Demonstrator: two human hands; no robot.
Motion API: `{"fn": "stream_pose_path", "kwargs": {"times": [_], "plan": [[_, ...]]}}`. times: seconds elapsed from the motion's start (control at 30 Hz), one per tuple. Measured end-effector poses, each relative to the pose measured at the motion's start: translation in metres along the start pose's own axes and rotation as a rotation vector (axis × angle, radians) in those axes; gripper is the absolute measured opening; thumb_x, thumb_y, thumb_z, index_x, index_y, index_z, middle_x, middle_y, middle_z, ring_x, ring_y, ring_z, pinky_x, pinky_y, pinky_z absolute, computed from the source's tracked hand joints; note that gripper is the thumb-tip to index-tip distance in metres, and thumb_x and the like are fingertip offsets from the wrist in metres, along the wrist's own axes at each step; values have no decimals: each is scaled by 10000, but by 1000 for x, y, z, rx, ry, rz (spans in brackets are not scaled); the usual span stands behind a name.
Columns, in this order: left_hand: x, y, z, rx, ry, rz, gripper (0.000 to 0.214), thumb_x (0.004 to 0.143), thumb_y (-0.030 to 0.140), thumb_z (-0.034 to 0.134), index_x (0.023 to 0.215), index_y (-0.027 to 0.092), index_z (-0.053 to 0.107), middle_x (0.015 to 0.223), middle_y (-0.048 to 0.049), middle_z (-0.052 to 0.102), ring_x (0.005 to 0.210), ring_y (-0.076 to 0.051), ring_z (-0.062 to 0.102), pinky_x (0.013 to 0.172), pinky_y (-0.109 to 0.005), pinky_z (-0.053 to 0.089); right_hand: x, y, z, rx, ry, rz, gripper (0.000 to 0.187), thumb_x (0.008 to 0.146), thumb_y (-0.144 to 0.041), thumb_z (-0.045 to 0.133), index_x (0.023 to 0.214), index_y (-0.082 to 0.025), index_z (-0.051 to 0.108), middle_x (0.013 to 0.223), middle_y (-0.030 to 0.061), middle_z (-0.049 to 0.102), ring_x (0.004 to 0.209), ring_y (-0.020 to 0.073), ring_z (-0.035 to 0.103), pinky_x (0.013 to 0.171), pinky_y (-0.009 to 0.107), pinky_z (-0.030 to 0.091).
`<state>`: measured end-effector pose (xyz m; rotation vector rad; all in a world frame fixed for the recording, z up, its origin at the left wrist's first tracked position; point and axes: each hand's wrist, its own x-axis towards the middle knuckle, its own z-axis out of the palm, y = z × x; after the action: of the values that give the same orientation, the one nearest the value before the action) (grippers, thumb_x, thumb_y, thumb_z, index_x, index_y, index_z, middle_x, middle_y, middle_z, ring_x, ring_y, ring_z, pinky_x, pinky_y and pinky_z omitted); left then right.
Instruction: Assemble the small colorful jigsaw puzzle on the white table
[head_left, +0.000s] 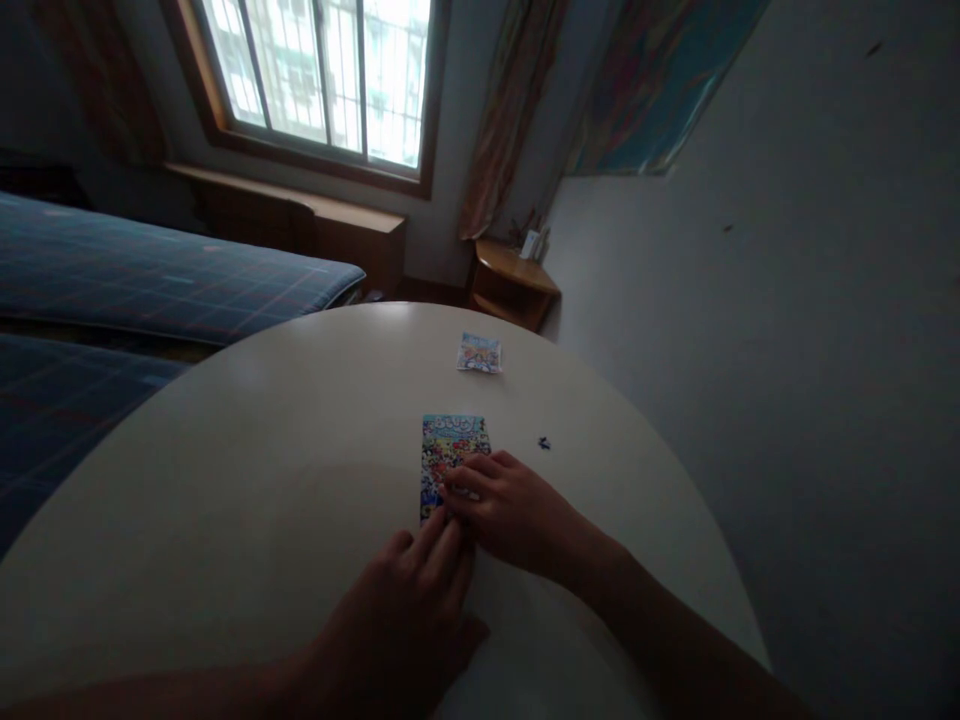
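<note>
A colourful printed sheet or thin booklet (454, 430), with large lettering along its top, lies on the white round table. My left hand (409, 595) rests at its lower edge, fingers stretched forward onto it and the thumb apart. Over the sheet's lower right part is my right hand (517, 510), its fingers bent and the tips brought together close to the left fingertips. Whatever those tips pinch, if anything, is too small and dark to make out. Both hands cover the sheet's lower portion. A small dark piece (544, 443) lies to the right of the sheet.
Farther back on the table (300, 400) sits a small printed packet (480, 353). Beyond the table's curved edge are a blue plaid mattress (187, 270) at left, a wooden corner shelf (514, 265), a barred window (322, 80) and a pale wall (787, 350) at right.
</note>
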<state>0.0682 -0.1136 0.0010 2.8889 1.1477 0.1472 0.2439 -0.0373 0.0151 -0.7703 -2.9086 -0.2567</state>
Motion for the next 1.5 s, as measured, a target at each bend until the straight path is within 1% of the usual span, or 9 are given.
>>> {"fn": "stream_pose_path", "kwargs": {"times": [0.27,0.4,0.43,0.53,0.63,0.77,1.03,1.3,1.5], "plan": [[-3,-3,1,2,63,-4,488,974,433,468,1275,76,609,1335,-205,590,1287,-379,493,1008,-513,476,-1,0,2,221,2,89,288,928,-211,608,1211,-180,644,1250,92,661,1143,229,583,951,385,457],[-2,-7,2,-33,88,12,394,975,393,493,1207,113,645,1293,-181,616,1312,-369,470,1052,-523,427,-6,17,3,331,34,141,292,929,-150,571,1198,-225,657,1227,65,674,1144,187,589,991,366,435],[-2,-8,2,-44,86,9,393,977,397,493,1214,120,639,1305,-178,607,1324,-370,456,1054,-529,423,-10,25,1,320,45,200,288,924,-138,565,1175,-231,669,1203,63,684,1114,191,604,976,372,444],[0,-11,4,-67,63,-11,430,974,426,494,1264,128,604,1356,-175,570,1340,-378,432,1052,-544,425,-30,55,-6,218,47,524,257,898,-111,560,1092,-200,703,1120,88,705,1053,222,630,936,399,467],[1,-13,4,-88,30,-8,445,972,425,497,1287,122,583,1361,-177,560,1324,-369,448,1054,-540,426,-51,81,-11,189,-28,796,235,885,-247,627,1084,-153,712,1125,132,700,978,241,655,879,392,492],[3,-15,4,-101,39,7,458,977,432,488,1307,124,570,1360,-176,556,1330,-353,435,1075,-540,407,-63,94,-9,260,-71,947,310,848,-414,669,1039,-180,740,1059,112,726,901,238,672,782,350,503],[4,-15,-1,-95,-7,16,499,978,444,472,1336,106,556,1397,-183,537,1339,-378,425,1069,-543,418,-61,97,-2,394,-52,973,229,816,-372,677,952,-209,763,885,72,731,785,203,661,684,301,477],[5,-14,-1,-99,0,11,495,973,443,488,1332,110,560,1390,-182,546,1341,-370,432,1073,-537,415,-51,80,-3,484,-90,819,162,765,-300,746,863,-174,721,863,62,686,779,181,633,698,291,473],[4,-15,2,-63,15,21,504,984,456,460,1330,104,562,1387,-182,547,1331,-385,438,1062,-538,429,-36,60,-10,644,-13,739,114,799,-257,730,826,-163,672,789,33,700,699,148,626,642,265,472]]}}
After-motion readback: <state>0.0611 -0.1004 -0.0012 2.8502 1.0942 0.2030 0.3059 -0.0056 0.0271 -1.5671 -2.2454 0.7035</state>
